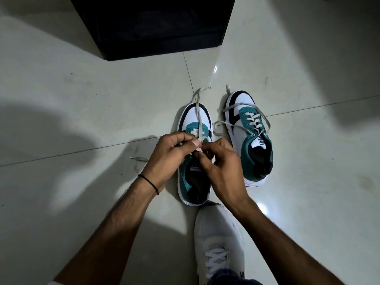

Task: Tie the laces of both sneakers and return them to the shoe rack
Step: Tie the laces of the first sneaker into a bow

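Your left hand [170, 155] is pinching the grey lace [197, 112] over the left sneaker [193, 122] on the tiled floor [82, 99]; your right hand [222, 161] is gripping the same lace beside it. The right sneaker [249, 136] is sitting just beside, laces loose, facing the black shoe rack [156, 27].

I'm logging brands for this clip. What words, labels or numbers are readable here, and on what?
Tongue label of the right sneaker: a small dark patch with pale letters, too blurred to read.
Tongue label of the left sneaker: a patch mostly hidden under the right hand, unreadable.
No other text is visible on the floor, the dark cabinet or the worn white shoe.
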